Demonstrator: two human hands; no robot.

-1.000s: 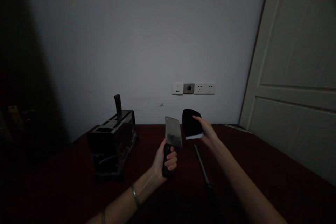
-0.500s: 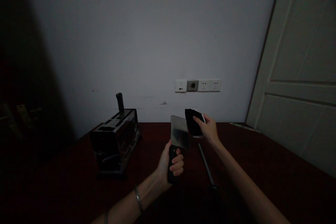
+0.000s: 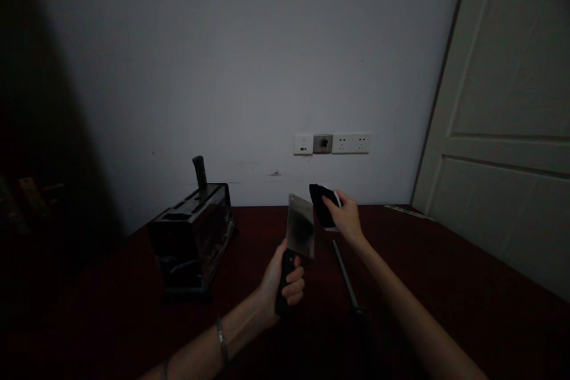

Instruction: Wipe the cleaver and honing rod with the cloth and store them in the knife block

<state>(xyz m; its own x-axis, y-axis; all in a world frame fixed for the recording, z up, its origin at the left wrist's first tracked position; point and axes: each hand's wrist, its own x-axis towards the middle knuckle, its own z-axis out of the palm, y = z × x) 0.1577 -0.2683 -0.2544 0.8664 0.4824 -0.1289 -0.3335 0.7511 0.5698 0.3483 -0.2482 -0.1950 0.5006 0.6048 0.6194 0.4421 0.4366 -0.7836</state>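
My left hand (image 3: 278, 285) is wrapped round the black handle of a cleaver (image 3: 300, 225), its broad metal blade pointing up. A dark reflection shows on the blade. Close to the right of the blade, my right hand (image 3: 348, 218) pinches a black cloth (image 3: 323, 205) with a white edge. Whether the cloth touches the blade I cannot tell. Below it, a sharpening steel (image 3: 345, 276) lies on the dark red table (image 3: 401, 261), its handle end lost in shadow.
A black knife block (image 3: 191, 237) stands at the left, with one dark-handled knife (image 3: 200, 172) upright in its slots. Wall sockets (image 3: 332, 143) are on the wall behind. A pale door (image 3: 503, 130) stands at the right, and a thin strip (image 3: 407, 212) lies near the table's back edge.
The whole view has shifted slightly. The cleaver's blade has turned a little in my left hand, and the black cloth has tilted in my right hand. Both hands keep their holds.
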